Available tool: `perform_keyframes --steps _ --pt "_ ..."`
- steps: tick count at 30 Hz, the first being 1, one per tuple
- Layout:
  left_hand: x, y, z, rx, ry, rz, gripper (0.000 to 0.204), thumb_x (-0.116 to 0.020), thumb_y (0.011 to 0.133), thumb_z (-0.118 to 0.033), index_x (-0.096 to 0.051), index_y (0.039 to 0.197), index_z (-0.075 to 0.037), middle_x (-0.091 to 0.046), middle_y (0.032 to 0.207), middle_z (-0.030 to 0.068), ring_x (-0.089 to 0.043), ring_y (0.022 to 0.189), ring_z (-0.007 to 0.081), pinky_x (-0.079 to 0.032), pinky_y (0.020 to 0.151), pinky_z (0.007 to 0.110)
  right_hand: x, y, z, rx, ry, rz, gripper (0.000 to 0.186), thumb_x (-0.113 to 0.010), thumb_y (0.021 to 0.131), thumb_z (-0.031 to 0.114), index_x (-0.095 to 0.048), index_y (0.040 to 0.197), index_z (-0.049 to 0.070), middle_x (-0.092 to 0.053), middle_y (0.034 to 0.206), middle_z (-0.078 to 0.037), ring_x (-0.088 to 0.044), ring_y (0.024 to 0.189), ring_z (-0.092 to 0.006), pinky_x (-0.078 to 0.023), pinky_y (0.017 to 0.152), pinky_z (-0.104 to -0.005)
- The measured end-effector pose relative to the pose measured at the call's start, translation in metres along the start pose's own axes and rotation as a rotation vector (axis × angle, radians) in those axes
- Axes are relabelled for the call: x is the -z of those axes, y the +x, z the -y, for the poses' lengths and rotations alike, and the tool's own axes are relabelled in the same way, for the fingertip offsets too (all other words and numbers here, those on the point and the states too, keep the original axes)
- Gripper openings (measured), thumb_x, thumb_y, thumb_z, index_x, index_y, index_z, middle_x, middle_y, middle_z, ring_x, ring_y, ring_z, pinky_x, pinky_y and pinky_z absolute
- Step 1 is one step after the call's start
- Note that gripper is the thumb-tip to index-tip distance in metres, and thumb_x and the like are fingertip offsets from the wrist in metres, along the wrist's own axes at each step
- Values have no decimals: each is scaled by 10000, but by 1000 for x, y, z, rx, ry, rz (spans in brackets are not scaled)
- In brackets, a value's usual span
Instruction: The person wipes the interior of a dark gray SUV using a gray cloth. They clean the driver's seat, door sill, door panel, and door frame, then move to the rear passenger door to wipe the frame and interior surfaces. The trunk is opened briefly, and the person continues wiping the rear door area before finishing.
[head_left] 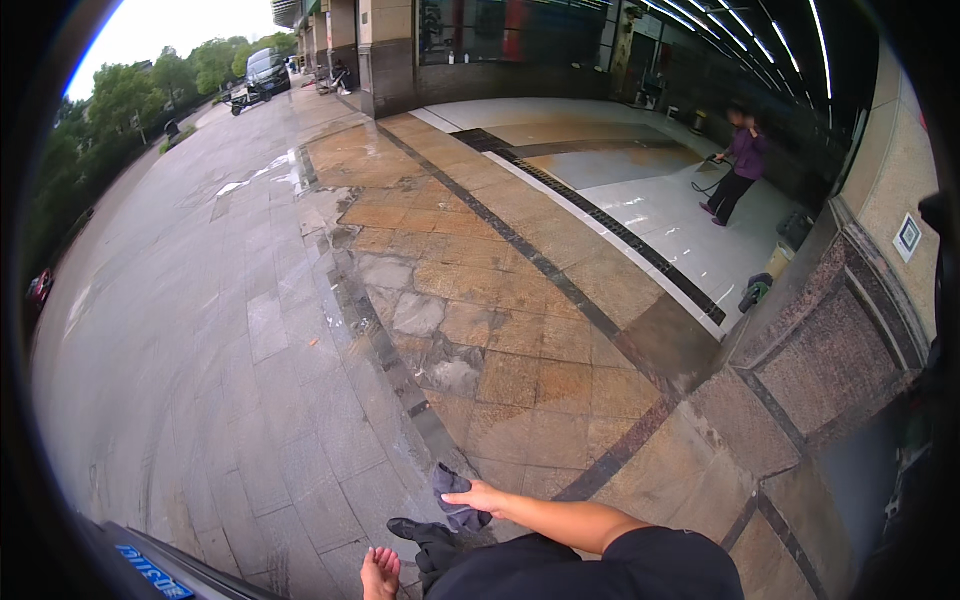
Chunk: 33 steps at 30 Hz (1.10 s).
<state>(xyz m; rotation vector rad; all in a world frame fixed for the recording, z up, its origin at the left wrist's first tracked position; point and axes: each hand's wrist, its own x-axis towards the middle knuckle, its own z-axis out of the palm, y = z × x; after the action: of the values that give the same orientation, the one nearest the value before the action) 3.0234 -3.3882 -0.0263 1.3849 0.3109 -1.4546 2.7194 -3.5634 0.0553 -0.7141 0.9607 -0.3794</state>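
Observation:
A dark grey-blue cloth (460, 514) hangs from my right hand (480, 497), which is closed around its upper part. My right forearm reaches in from the lower right, above the paving. Lower and to the left, my left hand (380, 573) is held beside my leg, its fingers loosely bent and apart, with nothing seen in it. A dark shoe (405, 527) of mine shows between the two hands on the grey pavement.
A vehicle's edge with a blue plate (152, 573) is at lower left. Brown paving (510, 340) leads to a drain grate (610, 222). Beyond it, a person (741, 165) in purple holds a spraying hose. A stone pillar (830, 350) stands right; a van (266, 68) is far left.

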Motion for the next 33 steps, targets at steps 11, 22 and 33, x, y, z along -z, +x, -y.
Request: perform_keyframes --steps 11,22,33 --pt "74 119 -246 -40 -6 -114 673 -362 1035 -410 -125 1556 -57 -197 1609 164 -286 1451 314 -175 1217 453 -92 166 114 24 15 -209 521 -773 853 306 -609 1266 36 -657 1203 -61 -620 1057 -160 -492 925 -324" --pt "110 107 -355 -438 -727 -410 647 -624 961 -338 -356 1450 -9 -380 1502 197 -408 1363 337 -408 1085 414 10 394 138 -312 -135 -477 281 -664 926 193 -575 1120 12 -655 917 -126 -668 793 -326 -561 681 -526" --pt "270 -37 -513 -1326 -1246 -876 627 -794 831 -332 -507 1323 -68 -476 1382 69 -496 1194 229 -466 960 338 -283 779 299 -49 -806 109 365 -702 890 157 -604 1211 13 -674 1046 -97 -666 880 -258 -550 786 -397"
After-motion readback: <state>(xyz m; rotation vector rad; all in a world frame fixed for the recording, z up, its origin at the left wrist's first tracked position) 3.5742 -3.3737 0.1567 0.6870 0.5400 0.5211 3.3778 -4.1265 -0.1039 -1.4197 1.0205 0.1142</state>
